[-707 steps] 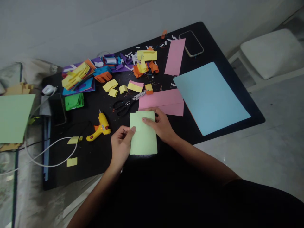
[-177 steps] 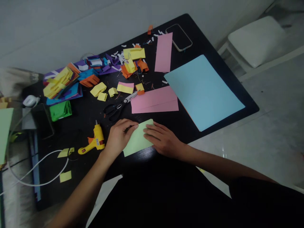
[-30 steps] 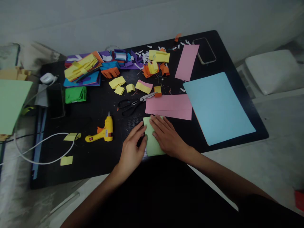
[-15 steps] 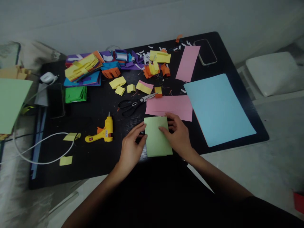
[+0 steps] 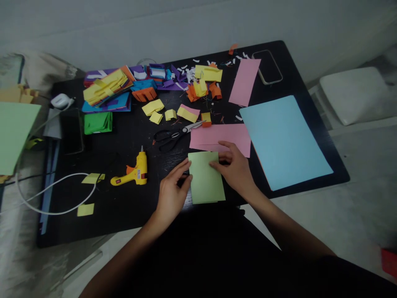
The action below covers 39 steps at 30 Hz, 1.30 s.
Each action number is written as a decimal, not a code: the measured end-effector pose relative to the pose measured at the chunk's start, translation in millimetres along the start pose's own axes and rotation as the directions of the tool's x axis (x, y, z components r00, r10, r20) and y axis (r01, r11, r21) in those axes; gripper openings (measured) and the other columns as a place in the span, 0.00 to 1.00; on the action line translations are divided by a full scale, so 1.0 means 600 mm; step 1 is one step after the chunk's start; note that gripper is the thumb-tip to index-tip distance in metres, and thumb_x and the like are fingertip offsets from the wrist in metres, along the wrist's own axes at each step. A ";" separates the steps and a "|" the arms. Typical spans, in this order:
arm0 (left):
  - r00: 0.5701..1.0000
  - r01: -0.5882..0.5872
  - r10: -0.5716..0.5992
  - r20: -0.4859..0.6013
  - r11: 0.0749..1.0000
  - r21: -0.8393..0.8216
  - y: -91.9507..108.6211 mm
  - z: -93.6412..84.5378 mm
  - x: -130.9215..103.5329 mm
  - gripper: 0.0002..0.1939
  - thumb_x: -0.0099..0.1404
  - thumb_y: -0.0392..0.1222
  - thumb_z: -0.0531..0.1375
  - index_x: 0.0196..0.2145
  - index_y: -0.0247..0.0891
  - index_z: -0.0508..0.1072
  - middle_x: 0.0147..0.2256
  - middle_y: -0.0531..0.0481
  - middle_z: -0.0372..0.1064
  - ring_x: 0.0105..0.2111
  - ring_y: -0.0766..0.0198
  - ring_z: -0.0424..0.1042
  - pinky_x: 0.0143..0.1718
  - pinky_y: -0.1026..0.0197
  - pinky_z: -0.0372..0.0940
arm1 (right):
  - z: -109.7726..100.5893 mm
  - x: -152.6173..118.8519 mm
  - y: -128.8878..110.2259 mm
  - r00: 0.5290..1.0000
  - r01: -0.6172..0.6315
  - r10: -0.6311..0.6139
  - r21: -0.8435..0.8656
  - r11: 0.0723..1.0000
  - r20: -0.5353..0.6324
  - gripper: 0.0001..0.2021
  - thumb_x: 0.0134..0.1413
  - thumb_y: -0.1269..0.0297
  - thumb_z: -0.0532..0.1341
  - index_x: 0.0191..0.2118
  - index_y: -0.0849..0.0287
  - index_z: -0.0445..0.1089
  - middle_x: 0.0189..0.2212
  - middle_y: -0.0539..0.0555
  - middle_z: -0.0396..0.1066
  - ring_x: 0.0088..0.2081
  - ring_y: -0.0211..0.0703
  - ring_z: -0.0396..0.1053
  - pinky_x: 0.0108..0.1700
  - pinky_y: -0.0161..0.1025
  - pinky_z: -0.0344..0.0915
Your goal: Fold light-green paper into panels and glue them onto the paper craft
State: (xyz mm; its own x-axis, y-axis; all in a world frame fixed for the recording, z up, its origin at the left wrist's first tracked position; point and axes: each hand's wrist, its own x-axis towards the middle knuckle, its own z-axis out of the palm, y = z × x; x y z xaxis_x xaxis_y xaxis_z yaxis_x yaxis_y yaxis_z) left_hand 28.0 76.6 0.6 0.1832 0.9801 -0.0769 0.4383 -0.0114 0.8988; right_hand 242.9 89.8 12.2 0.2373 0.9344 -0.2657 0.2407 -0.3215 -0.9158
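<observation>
A folded light green paper [image 5: 206, 180] lies at the front edge of the black table, its layers slightly out of line at the bottom. My left hand [image 5: 173, 188] pinches its left edge between thumb and fingers. On the opposite side, my right hand [image 5: 234, 167] grips the upper right edge, thumb on top and some fingers behind. Just beyond the green paper lies a pink paper strip [image 5: 217, 135], partly behind my right hand. Black-handled scissors [image 5: 176, 134] rest with their blades over that strip's left end. A yellow glue gun [image 5: 136, 169] lies left of my left hand.
A light blue sheet [image 5: 285, 140] covers the table's right side. Behind it are another pink strip [image 5: 245, 82] and a phone [image 5: 267, 67]. Coloured paper bundles [image 5: 107, 87] and scraps spread along the back. A white cable [image 5: 62, 214] loops at the left, near a dark phone [image 5: 72, 131].
My right hand has shifted slightly up and to the right along the green paper, and its fingers have moved. The left hand keeps its hold. The view has moved a little.
</observation>
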 end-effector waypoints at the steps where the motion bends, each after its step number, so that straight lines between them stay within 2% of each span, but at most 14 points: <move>1: 1.000 -0.006 0.006 0.000 1.000 0.003 -0.001 0.000 0.001 0.17 0.69 0.39 0.63 0.55 0.42 0.79 0.62 0.43 0.74 0.56 0.51 0.79 0.52 0.48 0.79 | 0.000 0.000 0.000 1.000 0.001 -0.001 -0.003 1.000 0.007 0.31 0.48 0.70 0.71 0.60 0.54 0.68 0.37 0.52 0.80 0.41 0.49 0.80 0.48 0.50 0.78; 5: 0.999 -0.049 0.049 0.013 0.998 0.048 0.002 -0.004 -0.007 0.17 0.71 0.38 0.62 0.56 0.42 0.77 0.63 0.42 0.72 0.55 0.52 0.79 0.50 0.51 0.80 | -0.002 -0.004 0.002 1.000 0.021 -0.020 -0.025 0.999 0.021 0.30 0.50 0.68 0.70 0.60 0.53 0.68 0.41 0.54 0.79 0.42 0.50 0.79 0.44 0.50 0.79; 8: 0.982 -0.189 0.183 0.045 0.953 0.237 0.011 -0.005 -0.031 0.20 0.74 0.39 0.59 0.62 0.43 0.72 0.69 0.39 0.63 0.63 0.49 0.72 0.59 0.46 0.74 | -0.002 -0.017 0.007 0.993 0.117 -0.120 -0.100 0.988 -0.021 0.31 0.52 0.66 0.70 0.62 0.51 0.67 0.52 0.58 0.75 0.44 0.52 0.78 0.43 0.51 0.80; 11: 0.903 -0.428 0.360 0.234 0.796 0.429 0.016 0.002 -0.061 0.26 0.74 0.43 0.61 0.67 0.41 0.66 0.72 0.34 0.55 0.72 0.42 0.59 0.68 0.37 0.63 | -0.002 -0.038 0.017 0.956 0.271 -0.291 -0.263 0.926 -0.040 0.26 0.56 0.68 0.68 0.61 0.50 0.69 0.57 0.59 0.71 0.52 0.55 0.76 0.50 0.56 0.79; 15: 0.815 -0.575 0.375 0.441 0.616 0.538 -0.002 0.021 -0.085 0.43 0.68 0.56 0.67 0.72 0.34 0.59 0.71 0.32 0.58 0.72 0.37 0.56 0.69 0.35 0.59 | -0.008 -0.062 0.034 0.899 0.398 -0.438 -0.427 0.812 0.007 0.11 0.63 0.66 0.64 0.50 0.53 0.78 0.56 0.61 0.71 0.58 0.60 0.73 0.60 0.63 0.73; 17: 0.792 -0.610 0.405 0.456 0.557 0.564 -0.019 0.025 -0.093 0.40 0.69 0.54 0.66 0.70 0.33 0.61 0.70 0.32 0.61 0.71 0.38 0.59 0.69 0.37 0.60 | -0.016 -0.068 0.039 0.887 0.421 -0.461 -0.441 0.792 0.020 0.08 0.66 0.64 0.63 0.47 0.53 0.79 0.56 0.62 0.72 0.59 0.60 0.72 0.61 0.63 0.72; 19: 0.762 -0.646 0.471 0.444 0.511 0.567 -0.037 0.020 -0.103 0.28 0.71 0.42 0.63 0.66 0.34 0.67 0.67 0.34 0.66 0.68 0.41 0.64 0.67 0.41 0.61 | -0.027 -0.070 0.040 0.888 0.424 -0.459 -0.414 0.805 0.017 0.08 0.67 0.63 0.63 0.46 0.53 0.80 0.56 0.61 0.73 0.58 0.59 0.73 0.60 0.62 0.73; 22: 0.716 -0.693 0.572 0.401 0.510 0.509 -0.052 -0.006 -0.119 0.22 0.71 0.29 0.54 0.60 0.35 0.73 0.62 0.36 0.73 0.65 0.46 0.69 0.64 0.46 0.65 | -0.045 -0.068 0.034 0.896 0.411 -0.443 -0.346 0.844 -0.016 0.06 0.67 0.63 0.63 0.44 0.51 0.80 0.53 0.58 0.77 0.55 0.55 0.76 0.59 0.61 0.73; 26: 0.698 -0.715 0.624 0.350 0.629 0.305 -0.034 -0.060 -0.121 0.22 0.72 0.32 0.56 0.62 0.36 0.73 0.59 0.38 0.76 0.64 0.49 0.71 0.60 0.49 0.70 | -0.063 -0.061 0.014 0.938 0.340 -0.346 -0.131 0.931 -0.027 0.06 0.67 0.59 0.64 0.42 0.50 0.80 0.46 0.54 0.81 0.51 0.51 0.78 0.57 0.56 0.74; 28: 0.793 -0.604 0.567 0.221 0.778 0.173 -0.012 -0.085 -0.108 0.20 0.71 0.35 0.61 0.59 0.39 0.75 0.56 0.39 0.78 0.59 0.49 0.76 0.58 0.49 0.72 | -0.067 -0.057 0.001 0.967 0.256 -0.256 0.012 0.967 0.016 0.08 0.68 0.55 0.64 0.43 0.50 0.80 0.45 0.54 0.82 0.50 0.50 0.79 0.56 0.54 0.75; 30: 0.943 -0.332 0.330 0.051 0.942 0.051 0.010 -0.103 -0.087 0.11 0.71 0.39 0.63 0.50 0.39 0.79 0.46 0.44 0.82 0.46 0.54 0.82 0.48 0.54 0.76 | -0.067 -0.053 -0.011 0.975 0.180 -0.196 0.144 0.973 0.108 0.12 0.68 0.51 0.63 0.45 0.50 0.80 0.46 0.54 0.82 0.50 0.50 0.79 0.57 0.53 0.74; 31: 0.987 -0.158 0.157 -0.024 0.987 -0.031 0.019 -0.107 -0.074 0.07 0.71 0.42 0.65 0.43 0.39 0.81 0.37 0.47 0.82 0.37 0.58 0.81 0.41 0.59 0.76 | -0.065 -0.052 -0.016 0.967 0.159 -0.195 0.210 0.965 0.164 0.14 0.68 0.49 0.63 0.47 0.50 0.80 0.48 0.55 0.82 0.52 0.50 0.79 0.58 0.53 0.74; 34: 0.982 0.175 -0.186 0.016 0.889 -0.423 0.035 -0.102 -0.033 0.16 0.68 0.54 0.67 0.34 0.37 0.79 0.25 0.51 0.76 0.24 0.64 0.74 0.29 0.63 0.73 | -0.052 -0.048 -0.027 0.918 0.105 -0.238 0.385 0.917 0.316 0.21 0.60 0.46 0.69 0.55 0.50 0.75 0.54 0.56 0.78 0.56 0.52 0.77 0.59 0.53 0.73; 39: 0.916 0.351 -0.387 0.110 0.636 -0.687 0.040 -0.059 0.005 0.22 0.57 0.57 0.75 0.37 0.35 0.80 0.31 0.48 0.77 0.23 0.67 0.72 0.20 0.67 0.71 | -0.026 -0.041 -0.035 0.915 -0.045 -0.109 0.367 0.929 0.388 0.36 0.48 0.58 0.77 0.62 0.48 0.65 0.50 0.55 0.78 0.49 0.51 0.79 0.53 0.52 0.76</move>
State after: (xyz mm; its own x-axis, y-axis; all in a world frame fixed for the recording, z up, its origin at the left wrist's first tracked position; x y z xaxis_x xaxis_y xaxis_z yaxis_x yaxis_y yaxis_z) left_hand 7.9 86.1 37.2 0.0949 0.8801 -0.4651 -0.2613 0.4729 0.8415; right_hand 246.9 71.0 42.6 -0.1740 0.9499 -0.2598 -0.1328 -0.2840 -0.9496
